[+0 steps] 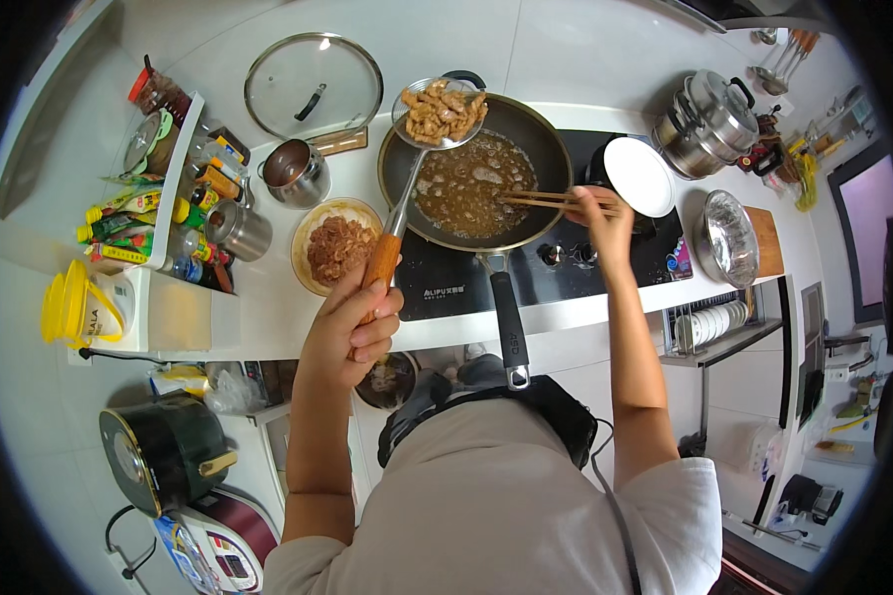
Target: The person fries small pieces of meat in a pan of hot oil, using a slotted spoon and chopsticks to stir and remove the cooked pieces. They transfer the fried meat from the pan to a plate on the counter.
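Note:
My left hand [357,316] is closed around the wooden handle of a metal skimmer [408,186]. Browned meat strips [443,111] lie in its bowl, above the far left rim of a frying pan [547,134]. My right hand [601,216] grips wooden chopsticks [539,199], whose tips reach into the bubbling oil [469,190] in the pan. The pan's black handle [509,320] points towards me. Left of the pan stands a bowl [303,262] of raw-looking marinated meat strips [336,249], partly hidden by my left hand.
A white plate [638,177] is right of the pan, near steel pots [703,130] and a metal basin [725,238]. Left are a steel pot [296,182], a metal canister [239,229] and a bottle rack [177,178]. A glass lid [312,85] leans against the wall.

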